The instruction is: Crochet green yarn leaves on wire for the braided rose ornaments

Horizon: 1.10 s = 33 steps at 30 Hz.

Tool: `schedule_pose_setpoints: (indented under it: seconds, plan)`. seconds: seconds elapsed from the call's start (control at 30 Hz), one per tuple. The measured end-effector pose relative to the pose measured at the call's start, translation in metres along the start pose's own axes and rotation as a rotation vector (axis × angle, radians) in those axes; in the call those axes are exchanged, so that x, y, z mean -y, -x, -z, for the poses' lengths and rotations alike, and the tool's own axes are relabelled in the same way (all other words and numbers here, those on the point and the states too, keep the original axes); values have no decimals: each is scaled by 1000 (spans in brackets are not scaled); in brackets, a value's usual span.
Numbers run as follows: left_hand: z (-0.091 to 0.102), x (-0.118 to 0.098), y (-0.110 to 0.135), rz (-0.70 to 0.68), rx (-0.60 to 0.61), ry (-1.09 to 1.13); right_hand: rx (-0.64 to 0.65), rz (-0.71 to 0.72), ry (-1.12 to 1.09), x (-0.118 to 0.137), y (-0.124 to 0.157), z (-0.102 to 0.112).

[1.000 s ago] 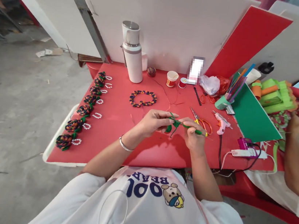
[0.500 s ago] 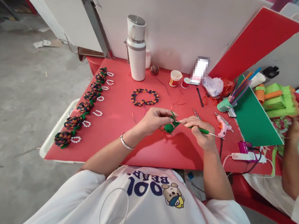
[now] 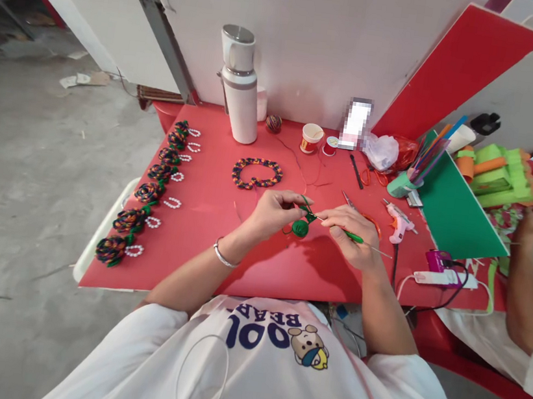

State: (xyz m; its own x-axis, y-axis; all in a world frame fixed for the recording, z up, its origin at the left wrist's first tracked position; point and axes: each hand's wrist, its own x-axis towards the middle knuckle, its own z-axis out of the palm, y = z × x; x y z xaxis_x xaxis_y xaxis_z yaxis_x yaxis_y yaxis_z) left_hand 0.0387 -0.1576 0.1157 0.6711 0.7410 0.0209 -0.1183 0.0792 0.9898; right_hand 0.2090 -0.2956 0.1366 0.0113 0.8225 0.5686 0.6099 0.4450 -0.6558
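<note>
My left hand (image 3: 277, 214) is closed, pinching a small piece of green crochet work (image 3: 309, 216) between thumb and fingers. My right hand (image 3: 353, 236) grips a crochet hook (image 3: 354, 236) with a green handle; its metal tip meets the green piece. Just below the fingertips a small ball of green yarn (image 3: 300, 229) rests on the red table. Behind my left hand lies a ring of dark multicoloured crochet (image 3: 257, 174). Along the table's left side runs a row of several crocheted flowers (image 3: 129, 221) with white bead loops (image 3: 152, 222) beside them.
A white thermos (image 3: 240, 94) stands at the back near a multicoloured yarn ball (image 3: 273, 123), a paper cup (image 3: 311, 138) and a thread spool (image 3: 330, 146). To the right are a pink glue gun (image 3: 399, 224), a pen cup (image 3: 402, 184), a power strip (image 3: 445, 279) and a co-worker's arm (image 3: 529, 293).
My right hand and the hook have shifted slightly left, closer to the left hand, and the hook's angle has tipped a little. The left hand still pinches the green piece.
</note>
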Motion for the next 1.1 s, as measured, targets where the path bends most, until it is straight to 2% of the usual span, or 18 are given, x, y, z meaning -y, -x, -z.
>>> schedule_pose_setpoints:
  seconds: [0.27, 0.4, 0.53, 0.67, 0.93, 1.1]
  plan:
    - [-6, -2, 3, 44, -73, 59, -59, 58, 227, 6, 6, -13]
    - [-6, -8, 5, 92, -66, 78, -112, -19, 99, 8, 9, -15]
    - [-4, -11, 7, 113, -35, 62, -154, -164, -182, 0, 10, -13]
    - [-4, -14, 9, 139, 7, 80, -224, -231, -415, -13, 13, -15]
    - [-5, -16, 11, 158, 10, 122, -282, -278, -409, -19, 15, -20]
    - [-6, -14, 10, 174, 12, 124, -288, -258, -429, -22, 16, -20]
